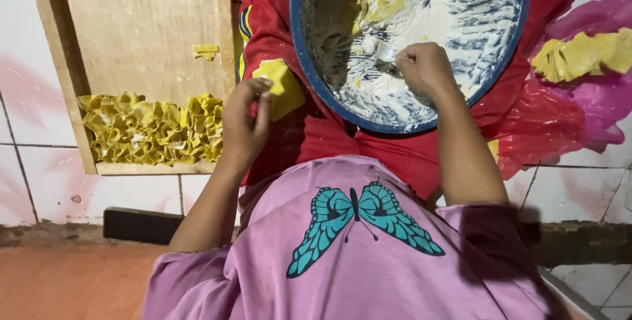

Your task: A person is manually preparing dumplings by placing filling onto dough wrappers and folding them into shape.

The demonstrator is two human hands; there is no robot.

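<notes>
Our left hand point(245, 117) pinches a yellow wrapper point(282, 87) just left of the blue bowl point(304, 63); our right hand point(426, 68), grip closed on a spoon point(384, 53), works inside the bowl.

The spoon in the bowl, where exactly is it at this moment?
In the head view, the spoon is in the right hand, its tip in the white filling near the middle of the blue-rimmed bowl on the person's lap.

Left hand point(245, 117) pinches its fingers together, forearm raised; right hand point(426, 68) curls closed in a grip, farther.
</notes>
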